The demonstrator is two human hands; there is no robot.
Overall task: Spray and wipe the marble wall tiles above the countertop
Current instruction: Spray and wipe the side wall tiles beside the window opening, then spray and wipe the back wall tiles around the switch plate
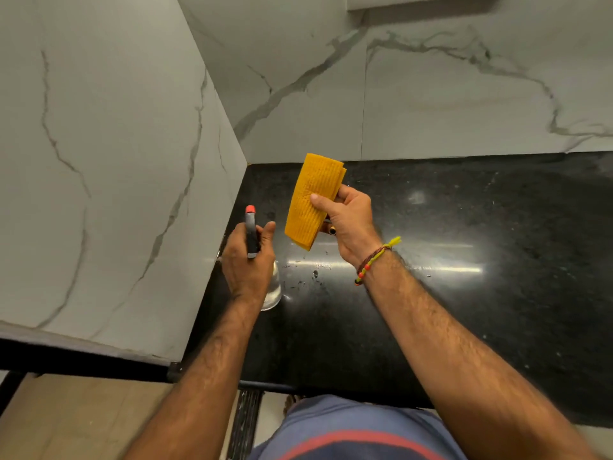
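One folded cloth (310,200) between right-hand fingers (320,202).

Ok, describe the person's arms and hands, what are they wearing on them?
Both forearms are bare, with no sleeves or gloves in view. The right wrist carries a braided thread bracelet in dark red, yellow-green and orange beads, with a yellow tassel. The right hand has a ring with a dark stone. The left hand shows nothing worn.

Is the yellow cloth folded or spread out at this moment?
Folded. The yellow cloth forms a narrow strip with doubled layers showing at its top edge, pinched in the right hand above the black countertop.
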